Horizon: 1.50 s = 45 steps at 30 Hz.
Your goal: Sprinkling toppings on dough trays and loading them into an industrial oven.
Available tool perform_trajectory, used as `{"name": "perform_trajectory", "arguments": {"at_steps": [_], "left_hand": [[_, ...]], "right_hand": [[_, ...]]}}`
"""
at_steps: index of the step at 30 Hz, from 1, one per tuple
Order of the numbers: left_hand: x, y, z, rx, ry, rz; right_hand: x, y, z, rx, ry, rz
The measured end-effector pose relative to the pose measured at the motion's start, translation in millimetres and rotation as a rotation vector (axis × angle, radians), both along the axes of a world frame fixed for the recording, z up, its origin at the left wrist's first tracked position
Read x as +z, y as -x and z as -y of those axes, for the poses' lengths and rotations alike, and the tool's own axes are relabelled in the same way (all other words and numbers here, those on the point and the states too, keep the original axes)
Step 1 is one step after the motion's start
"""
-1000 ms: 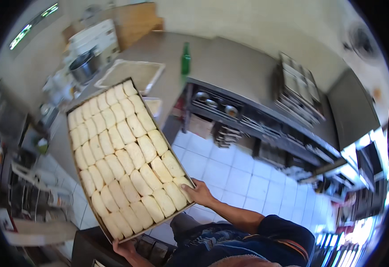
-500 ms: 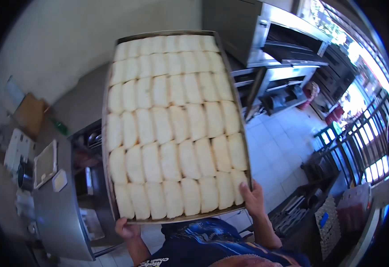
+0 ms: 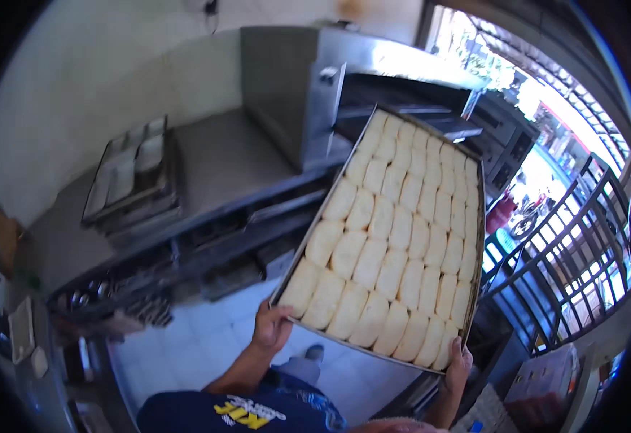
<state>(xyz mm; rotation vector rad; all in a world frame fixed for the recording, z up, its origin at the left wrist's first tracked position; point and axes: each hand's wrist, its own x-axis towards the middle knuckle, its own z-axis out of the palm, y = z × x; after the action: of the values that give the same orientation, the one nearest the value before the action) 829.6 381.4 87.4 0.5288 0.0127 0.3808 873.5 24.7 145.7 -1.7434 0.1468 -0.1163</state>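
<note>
A large rectangular baking tray (image 3: 327, 204) is held out in front of me, tilted so its far end points toward the oven. Rows of pale, oblong dough rolls (image 3: 395, 238) fill it, pressed side by side. At the tray's near left corner, my left hand (image 3: 272, 327) is closed around the rim. My right hand (image 3: 458, 364) grips the near right corner, its thumb up on the edge. The fingers under the tray are hidden.
A steel deck oven (image 3: 322, 94) with an open door stands ahead. To its left, stacked trays (image 3: 128, 173) rest on a grey counter (image 3: 218, 155) with shelves below. Slatted dark metal racks (image 3: 546, 260) stand at the right, and a plastic bin (image 3: 542, 379) sits near me. Pale tiles (image 3: 193, 346) cover the floor.
My view has turned to the right. The tray, still held in both hands, has swung and moved right, its far end now nearer the oven. The stacked trays have come into view.
</note>
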Motion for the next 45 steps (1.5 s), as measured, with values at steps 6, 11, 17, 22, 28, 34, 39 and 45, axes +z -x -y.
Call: {"name": "perform_trajectory", "arguments": {"at_steps": [6,11,17,22,28,34,39,45], "left_hand": [[5.4,-59.0,4.4,-0.007,0.067,-0.026],[5.9,-97.0,19.7,0.101,0.111,-0.040],[21.2,-125.3,5.0,0.250,0.193,-0.108],[13.0,-194.6,-26.7,0.302,0.219,-0.085],[12.2,-246.6,-25.4,0.372,0.191,-0.191],[-5.9,-247.2,-22.6,0.519,-0.081,-0.108],[-38.3,-207.1,-44.2,0.613,-0.193,-0.532],[-166.7,-148.2,-68.3,0.823,-0.173,-0.883]], "right_hand": [[5.4,-94.5,7.3,0.010,0.115,0.037],[28.4,-182.6,-0.9,0.122,0.148,0.026],[37.9,-265.4,-39.7,0.238,0.198,-0.108],[38.7,-336.3,-97.1,0.170,0.237,0.254],[49.8,-341.4,-151.6,0.175,0.694,1.222],[55.5,-380.8,-152.3,0.729,1.161,1.588],[85.4,-436.4,-196.0,1.012,1.242,1.509],[111.1,-537.2,-278.9,1.185,1.279,1.559]]}}
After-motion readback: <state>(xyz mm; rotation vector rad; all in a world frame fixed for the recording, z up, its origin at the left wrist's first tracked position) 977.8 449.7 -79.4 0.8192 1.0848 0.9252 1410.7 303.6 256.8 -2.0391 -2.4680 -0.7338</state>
